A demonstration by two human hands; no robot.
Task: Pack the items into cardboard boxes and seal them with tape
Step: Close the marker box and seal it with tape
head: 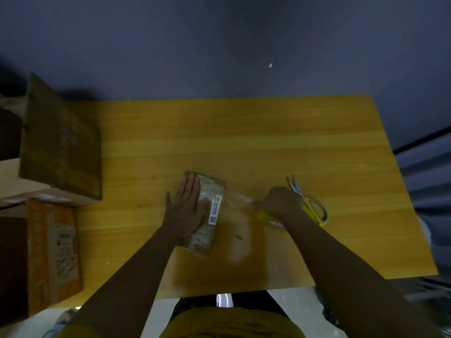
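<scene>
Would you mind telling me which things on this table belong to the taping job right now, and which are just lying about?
In use:
- small box, pressed flat by the left hand
- clear tape stretched off its right side
- yellow tape dispenser, gripped by the right hand

Lying about:
- scissors
- large brown box
- orange box

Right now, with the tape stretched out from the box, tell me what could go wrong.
1. The clear tape spans open air between the small box and the yellow dispenser gripped by the right hand; it could twist or wrinkle.
2. The left hand presses flat on the box; if it eases off, the pull may slide the box.
3. The scissors lie beside the right hand and could get knocked.
</scene>
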